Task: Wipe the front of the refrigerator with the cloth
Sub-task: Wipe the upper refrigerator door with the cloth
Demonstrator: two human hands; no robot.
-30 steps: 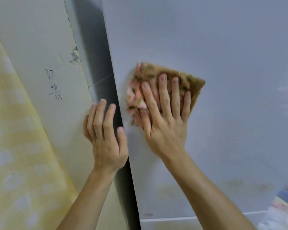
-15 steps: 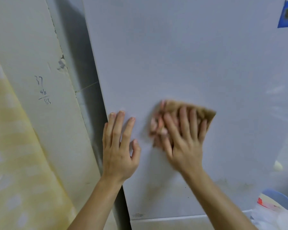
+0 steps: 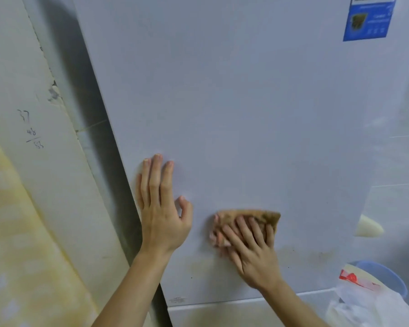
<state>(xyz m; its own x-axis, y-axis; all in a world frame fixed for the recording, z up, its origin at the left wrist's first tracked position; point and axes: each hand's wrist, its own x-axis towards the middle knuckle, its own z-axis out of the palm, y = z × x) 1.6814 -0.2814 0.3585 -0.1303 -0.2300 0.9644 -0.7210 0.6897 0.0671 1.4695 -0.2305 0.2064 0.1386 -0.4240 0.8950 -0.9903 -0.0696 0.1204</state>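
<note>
From the head camera, the refrigerator fills most of the view, its pale door front facing the person. The cloth, brownish with pink patches, lies flat against the lower part of the door, above the bottom edge and roughly midway between the left and right edges. The right hand presses it to the door with straight, slightly spread fingers laid over it. It grasps nothing; the palm simply pins the cloth in place. The cloth's top edge and right corner show beyond the fingertips.

The left hand lies flat on the bare door just inside its left edge, beside the cloth but apart from it. Its fingers are straight and pointing up, the thumb is spread toward the cloth, and it holds nothing.

Faint brownish stains mark the door to the right of the right hand, near the bottom edge. A blue sticker sits at the door's top right corner.

Left of the refrigerator stands a wall with handwritten numbers. At the bottom right are a blue basin and a clear plastic bag.
</note>
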